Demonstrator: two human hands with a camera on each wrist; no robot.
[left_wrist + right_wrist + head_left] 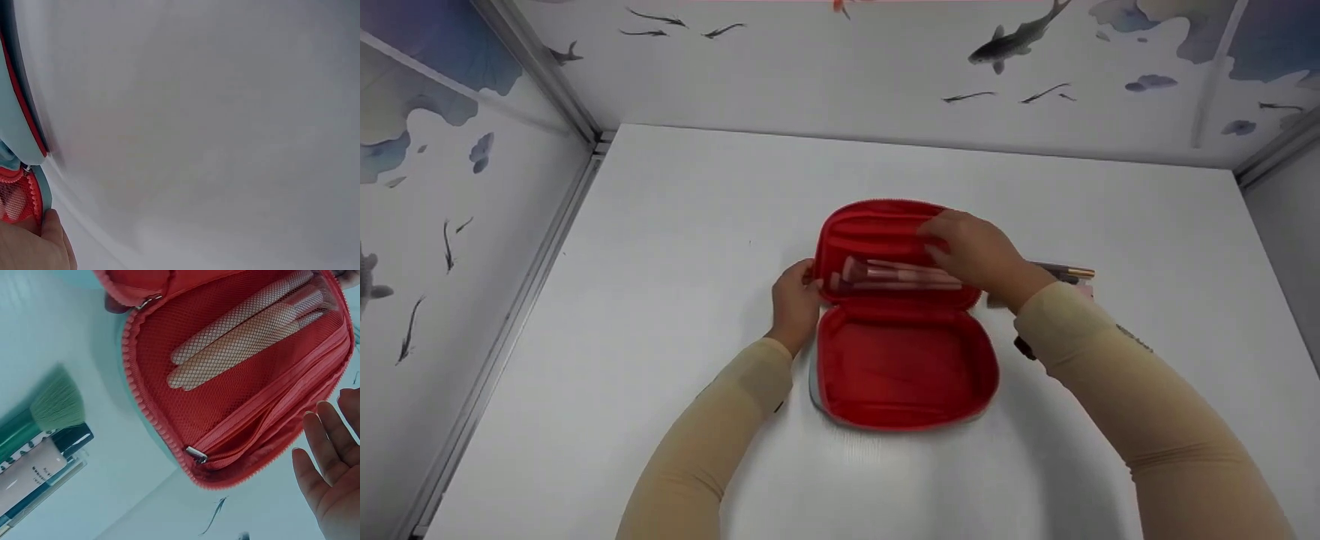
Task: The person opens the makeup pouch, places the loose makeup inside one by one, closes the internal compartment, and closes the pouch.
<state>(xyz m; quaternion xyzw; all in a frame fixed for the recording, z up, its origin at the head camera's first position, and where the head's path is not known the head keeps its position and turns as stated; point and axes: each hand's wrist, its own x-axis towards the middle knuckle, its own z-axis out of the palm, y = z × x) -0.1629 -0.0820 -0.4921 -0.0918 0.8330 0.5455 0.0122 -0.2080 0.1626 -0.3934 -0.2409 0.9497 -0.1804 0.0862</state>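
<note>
A makeup case (907, 367), red inside and pale blue outside, lies unzipped on the table with its lid (877, 231) folded back. Several makeup brushes (896, 275) sit behind the mesh pocket of that lid; their pale handles (242, 340) show through the mesh in the right wrist view. My left hand (795, 304) pinches the lid's left edge. Over the lid's upper right side is my right hand (979, 251), fingers extended and holding nothing. A metal zip pull (196, 454) lies at one end of the inner pocket, whose zipped slit gapes. The lower half holds nothing.
Right of the case lie a fluffy makeup brush (56, 405), a cosmetic tube with a dark cap (34, 472) and a dark stick with a gold end (1080, 272), partly behind my right arm. Patterned walls (810, 82) border the white table (682, 202).
</note>
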